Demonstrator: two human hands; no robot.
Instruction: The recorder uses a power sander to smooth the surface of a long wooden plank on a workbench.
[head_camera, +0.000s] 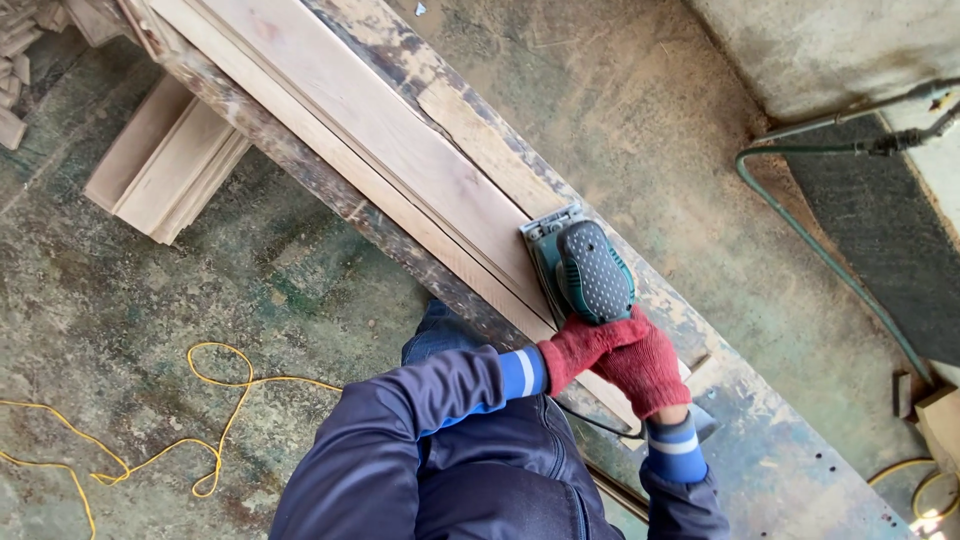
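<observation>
A green and grey electric sander (580, 265) rests flat on a long pale wooden board (380, 130) that lies on a worn, paint-stained workbench (780, 440). Both my hands wear red knitted gloves. My left hand (580, 345) grips the rear of the sander from the left. My right hand (645, 370) lies over it, clasped on the same rear handle. My blue sleeves with lighter blue cuffs reach in from below. The sander's rear end is hidden under the gloves.
A stack of short wooden planks (165, 165) lies on the concrete floor left of the bench. A yellow cord (210, 420) loops across the floor at lower left. A green hose (820, 245) curves along the right, beside a dark mat (890, 240).
</observation>
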